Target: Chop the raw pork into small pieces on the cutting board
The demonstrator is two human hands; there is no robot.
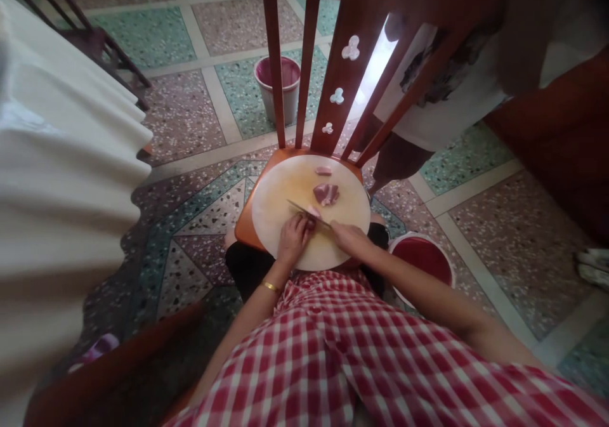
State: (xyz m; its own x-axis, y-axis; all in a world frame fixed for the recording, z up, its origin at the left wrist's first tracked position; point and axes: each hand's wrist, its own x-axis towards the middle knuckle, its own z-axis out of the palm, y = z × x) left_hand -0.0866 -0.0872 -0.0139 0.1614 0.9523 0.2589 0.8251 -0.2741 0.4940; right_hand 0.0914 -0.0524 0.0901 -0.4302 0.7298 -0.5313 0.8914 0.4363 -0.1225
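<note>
A round pale cutting board rests on the seat of a wooden chair. My right hand is closed round the handle of a knife, whose blade points to the left across the board. Just below the blade, my left hand has its fingers curled down on a piece of meat, mostly hidden under them. A small pale slice lies against the far side of the blade. Farther up the board are a larger chunk of dark red meat and a thin strip of meat.
The chair's slatted back rises beyond the board. Behind it stands a bucket with a reddish inside. A red-lined bucket is by my right forearm. A pleated white cloth hangs at left. Another person stands at upper right.
</note>
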